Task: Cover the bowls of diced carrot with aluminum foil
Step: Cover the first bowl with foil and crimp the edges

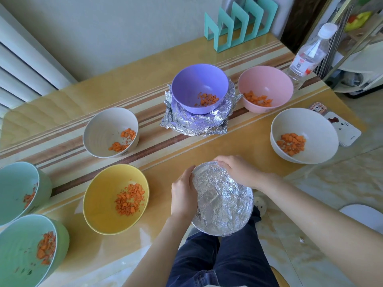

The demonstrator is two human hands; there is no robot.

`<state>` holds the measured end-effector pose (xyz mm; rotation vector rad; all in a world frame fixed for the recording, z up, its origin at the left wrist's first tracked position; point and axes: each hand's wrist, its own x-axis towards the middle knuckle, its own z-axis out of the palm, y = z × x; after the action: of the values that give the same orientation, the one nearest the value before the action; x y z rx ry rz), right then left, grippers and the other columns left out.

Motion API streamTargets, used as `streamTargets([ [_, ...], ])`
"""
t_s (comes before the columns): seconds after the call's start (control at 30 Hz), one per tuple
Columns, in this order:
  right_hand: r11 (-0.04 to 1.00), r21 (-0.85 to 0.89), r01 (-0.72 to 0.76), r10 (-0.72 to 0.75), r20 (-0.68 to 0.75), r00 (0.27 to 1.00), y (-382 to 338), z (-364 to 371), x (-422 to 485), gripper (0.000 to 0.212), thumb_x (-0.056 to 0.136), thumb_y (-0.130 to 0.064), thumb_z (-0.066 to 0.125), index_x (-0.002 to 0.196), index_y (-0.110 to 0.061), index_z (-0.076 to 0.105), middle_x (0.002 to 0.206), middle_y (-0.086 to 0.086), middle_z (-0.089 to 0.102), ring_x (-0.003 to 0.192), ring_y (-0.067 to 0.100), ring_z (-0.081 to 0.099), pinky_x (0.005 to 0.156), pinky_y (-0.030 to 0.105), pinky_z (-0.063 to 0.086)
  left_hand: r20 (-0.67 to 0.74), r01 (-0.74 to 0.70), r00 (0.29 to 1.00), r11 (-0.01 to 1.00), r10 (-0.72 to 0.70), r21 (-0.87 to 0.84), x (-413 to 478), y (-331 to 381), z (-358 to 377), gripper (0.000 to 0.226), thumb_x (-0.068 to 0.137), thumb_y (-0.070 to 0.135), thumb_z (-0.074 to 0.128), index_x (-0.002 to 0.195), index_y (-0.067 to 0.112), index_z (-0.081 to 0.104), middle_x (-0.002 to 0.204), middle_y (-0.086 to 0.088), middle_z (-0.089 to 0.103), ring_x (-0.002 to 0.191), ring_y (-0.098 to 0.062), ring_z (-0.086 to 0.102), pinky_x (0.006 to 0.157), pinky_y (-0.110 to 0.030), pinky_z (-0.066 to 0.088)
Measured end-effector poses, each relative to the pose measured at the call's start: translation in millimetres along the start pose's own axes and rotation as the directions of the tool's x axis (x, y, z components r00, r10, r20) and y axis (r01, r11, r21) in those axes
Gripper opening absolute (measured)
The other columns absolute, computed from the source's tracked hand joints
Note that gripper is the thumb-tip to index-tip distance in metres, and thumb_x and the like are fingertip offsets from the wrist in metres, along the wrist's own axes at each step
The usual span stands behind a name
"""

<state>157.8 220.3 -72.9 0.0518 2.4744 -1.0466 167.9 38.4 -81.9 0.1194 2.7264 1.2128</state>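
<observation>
Head view: I see both hands on one bowl at the near edge of the table (165, 154), above the person's lap.
Covered bowl (222, 204): wrinkled foil spans its mouth. It overhangs the table edge, and I cannot tell whether it rests there or is held up.
Left hand (183, 195): curled round the bowl's left side, pressing foil to the rim.
Right hand (238, 170): fingers hooked over the far rim, gripping foil and bowl together.
Risk here: hard squeezing could tear the thin foil, and a slip at this edge would drop the bowl into the lap.
Open bowls: yellow bowl (97, 189), two green bowls (14, 183) (18, 241), two white bowls (103, 129) (300, 123) and pink bowl (267, 79) all show bare carrot.
Purple bowl (199, 79): uncovered, standing on the spare foil sheets (194, 125).
Risk there: I judge that tugging a sheet from under it would tip it, spilling carrot toward the pink bowl just beside.
</observation>
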Motion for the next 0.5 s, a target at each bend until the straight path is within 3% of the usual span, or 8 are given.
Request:
streamTargets([
  [0.07,1.0,0.004,0.0,0.0,-0.058,0.998,3.2,5.5,-2.6,0.032,0.101,-0.013,0.038,0.127,-0.009,0.055,0.102,0.007,0.066,0.056,-0.007,0.049,0.053,0.007,0.035,-0.006,0.003,1.0,1.0,-0.003,0.0,-1.1,1.0,1.4,0.043,0.088,-0.008,0.041,0.121,0.011,0.062,0.106,-0.004,0.069,0.093,-0.018,0.062,0.075,0.003,0.03],
  [0.13,1.0,-0.007,0.003,-0.004,-0.075,0.997,5.2,6.4,-1.2,0.032,0.101,-0.014,0.039,0.127,-0.008,0.056,0.112,0.013,0.065,0.066,0.002,0.05,0.056,0.011,0.033,-0.016,0.0,1.0,1.0,0.0,-0.002,-0.9,1.3,2.2,0.042,0.088,-0.008,0.042,0.12,0.01,0.062,0.106,-0.005,0.069,0.094,-0.02,0.063,0.075,0.001,0.031],
  [0.2,0.999,-0.043,-0.005,0.004,-0.021,1.0,3.3,0.7,2.2,0.03,0.101,-0.015,0.038,0.121,-0.003,0.058,0.106,0.015,0.066,0.07,0.008,0.052,0.057,0.015,0.035,-0.014,0.004,1.0,1.0,-0.004,-0.004,0.3,1.2,2.2,0.041,0.089,-0.008,0.042,0.12,0.01,0.062,0.105,-0.005,0.069,0.093,-0.02,0.063,0.075,-0.003,0.033],
  [0.33,0.994,-0.106,0.007,0.004,0.103,0.995,-9.8,-6.1,11.6,0.031,0.102,-0.017,0.037,0.125,-0.009,0.055,0.119,0.009,0.06,0.106,0.022,0.055,0.085,0.029,0.041,0.002,-0.019,1.0,1.0,0.019,-0.015,0.7,2.6,0.9,0.038,0.088,-0.008,0.043,0.112,0.012,0.065,0.092,-0.003,0.07,0.08,-0.017,0.061,0.067,-0.01,0.035],
  [0.4,0.994,-0.11,0.027,-0.014,0.116,0.993,-15.3,-2.3,17.9,0.03,0.097,-0.003,0.04,0.121,-0.009,0.058,0.12,0.013,0.061,0.113,0.024,0.056,0.093,0.034,0.045,-0.004,-0.025,1.0,1.0,0.025,-0.005,0.1,2.5,0.9,0.039,0.086,-0.01,0.043,0.109,0.013,0.065,0.087,-0.002,0.069,0.073,-0.014,0.058,0.063,-0.007,0.034],
  [0.5,0.989,-0.144,0.031,-0.017,0.099,0.995,-19.5,-0.8,21.3,0.036,0.093,0.007,0.042,0.12,-0.01,0.06,0.118,0.016,0.063,0.101,0.015,0.059,0.079,0.021,0.042,-0.024,-0.022,0.999,1.0,0.022,-0.001,0.0,1.8,1.9,0.037,0.087,-0.01,0.043,0.109,0.011,0.066,0.086,-0.004,0.07,0.071,-0.01,0.054,0.062,0.0,0.032],
])
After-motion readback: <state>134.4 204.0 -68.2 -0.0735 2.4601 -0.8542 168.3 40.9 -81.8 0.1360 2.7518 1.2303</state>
